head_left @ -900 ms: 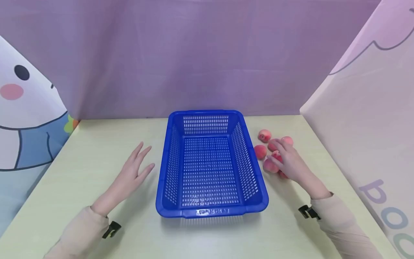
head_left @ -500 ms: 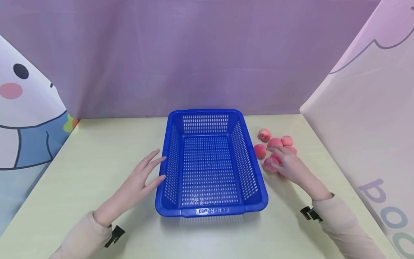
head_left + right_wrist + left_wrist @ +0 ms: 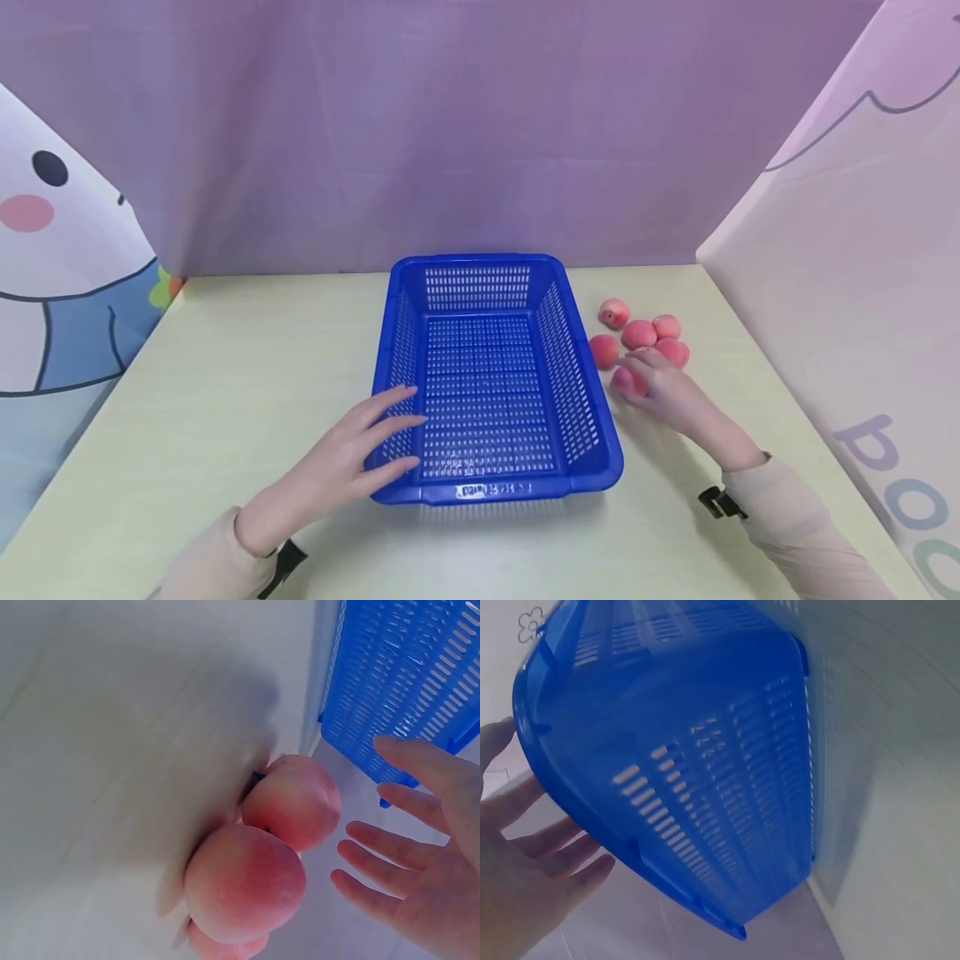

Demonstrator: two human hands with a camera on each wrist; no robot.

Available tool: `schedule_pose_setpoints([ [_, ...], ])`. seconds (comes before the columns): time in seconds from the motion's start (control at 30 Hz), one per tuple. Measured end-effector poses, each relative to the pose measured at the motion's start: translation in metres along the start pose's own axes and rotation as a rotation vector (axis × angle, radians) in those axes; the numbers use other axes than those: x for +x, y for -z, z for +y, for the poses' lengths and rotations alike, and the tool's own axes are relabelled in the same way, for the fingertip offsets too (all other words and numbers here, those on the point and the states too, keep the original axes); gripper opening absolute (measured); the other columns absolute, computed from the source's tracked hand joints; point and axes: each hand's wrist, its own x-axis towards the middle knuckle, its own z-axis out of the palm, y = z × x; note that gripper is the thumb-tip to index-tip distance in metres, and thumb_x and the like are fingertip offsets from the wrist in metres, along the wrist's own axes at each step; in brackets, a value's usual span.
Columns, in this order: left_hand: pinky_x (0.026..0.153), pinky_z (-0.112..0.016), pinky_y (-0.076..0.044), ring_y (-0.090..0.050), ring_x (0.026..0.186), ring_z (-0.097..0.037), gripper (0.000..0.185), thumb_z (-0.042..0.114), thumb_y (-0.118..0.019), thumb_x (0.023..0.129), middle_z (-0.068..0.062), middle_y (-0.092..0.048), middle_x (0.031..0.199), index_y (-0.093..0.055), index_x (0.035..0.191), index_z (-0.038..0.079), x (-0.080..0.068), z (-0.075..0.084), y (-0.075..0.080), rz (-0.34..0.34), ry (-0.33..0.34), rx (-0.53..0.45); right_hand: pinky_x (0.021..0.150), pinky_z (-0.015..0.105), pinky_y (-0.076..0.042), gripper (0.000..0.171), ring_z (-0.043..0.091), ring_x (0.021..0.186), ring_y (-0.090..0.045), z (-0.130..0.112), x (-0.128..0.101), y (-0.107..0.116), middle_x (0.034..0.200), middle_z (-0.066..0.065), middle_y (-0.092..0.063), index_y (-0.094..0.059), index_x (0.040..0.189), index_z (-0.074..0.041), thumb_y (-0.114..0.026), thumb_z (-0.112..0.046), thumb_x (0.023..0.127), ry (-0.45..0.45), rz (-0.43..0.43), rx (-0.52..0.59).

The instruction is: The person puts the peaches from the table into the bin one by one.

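Purple cloth (image 3: 480, 125) hung behind the table's (image 3: 225, 375) back edge, w/ a cartoon print (image 3: 75, 342) off the L edge & a pale lettered panel (image 3: 840, 292) along the R edge. Black clips showed at both cuffs: one (image 3: 283, 570) near the front edge on the L, one (image 3: 722, 503) on the R. Basket (image 3: 525, 486) stood mid-table, far rim nr back edge; its R wall came btwn L hand (image 3: 330, 467) & the fruit. L hand: empty, fingers spread, over basket's L rim toward its front corner; contact w/ rim unclear. R hand (image 3: 667, 387): also holding nothing, fingers apart, just over the nearest fruit, hiding part of the pile.

Peaches (image 3: 639, 334), at least 6 visible, lay on table btwn basket's R side & table's R edge, toward back R corner. Round, pinkish-red w/ paler patches, matte skin; a dark stem end showed on one in R wrist view. Some touched; the one furthest back sat a bit apart. Basket: blue plastic, rectangular, slotted walls & floor, wide rim, upright.
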Motion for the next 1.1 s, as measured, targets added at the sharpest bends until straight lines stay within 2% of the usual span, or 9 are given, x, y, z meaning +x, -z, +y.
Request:
schedule_pose_setpoints([
  [0.2,0.085,-0.044,-0.043,-0.048,0.111,-0.029,0.048,0.049,-0.052,0.082,-0.012,-0.048,0.125,-0.057,0.112,0.011,0.000,0.006,-0.005,-0.036,-0.090,0.026,0.072,0.041,-0.046,0.029,0.029,0.082,-0.051,0.001,0.000,-0.004,0.087,0.018,-0.057,-0.063,0.090,0.005,-0.072,-0.003,0.064,0.030,0.029,-0.016],
  [0.37,0.080,-0.042,-0.047,-0.054,0.104,-0.026,0.056,0.052,-0.055,0.078,-0.010,-0.053,0.119,-0.055,0.117,0.012,0.001,0.012,-0.008,-0.092,-0.127,0.033,0.070,0.041,-0.046,0.033,0.031,0.080,-0.050,0.003,0.000,-0.007,0.085,0.018,-0.056,-0.063,0.090,0.005,-0.075,0.000,0.060,0.048,0.043,-0.032],
  [0.6,0.077,-0.034,-0.049,-0.059,0.093,-0.021,0.050,0.046,-0.060,0.077,-0.008,-0.061,0.105,-0.059,0.110,0.009,0.002,0.014,-0.015,-0.084,-0.223,0.020,0.064,0.038,-0.045,0.033,0.028,0.073,-0.049,0.006,0.000,-0.012,0.081,0.016,-0.056,-0.063,0.088,0.004,-0.077,0.003,0.057,0.073,0.042,-0.070],
  [0.73,0.076,-0.029,-0.049,-0.060,0.090,-0.017,0.042,0.040,-0.061,0.078,-0.005,-0.062,0.100,-0.061,0.107,0.009,0.002,0.014,-0.017,-0.107,-0.237,0.009,0.063,0.037,-0.045,0.032,0.027,0.071,-0.048,0.008,0.001,-0.015,0.078,0.016,-0.056,-0.063,0.085,0.005,-0.077,0.004,0.057,0.091,0.058,-0.085],
  [0.9,0.073,-0.020,-0.048,-0.061,0.084,-0.010,0.033,0.036,-0.055,0.085,0.000,-0.063,0.095,-0.062,0.104,0.010,0.001,0.014,-0.019,-0.146,-0.246,-0.034,0.058,0.032,-0.041,0.025,0.024,0.069,-0.045,0.010,0.001,-0.020,0.070,0.010,-0.050,-0.061,0.080,0.004,-0.074,0.006,0.059,0.092,0.054,-0.087],
  [1.1,0.068,-0.014,-0.046,-0.060,0.075,-0.005,0.027,0.031,-0.054,0.087,0.004,-0.064,0.086,-0.063,0.102,0.010,-0.002,0.015,-0.020,-0.181,-0.238,-0.062,0.057,0.031,-0.043,0.024,0.024,0.067,-0.047,0.013,0.001,-0.025,0.069,0.009,-0.051,-0.060,0.078,0.004,-0.073,0.009,0.058,0.106,0.052,-0.113],
])
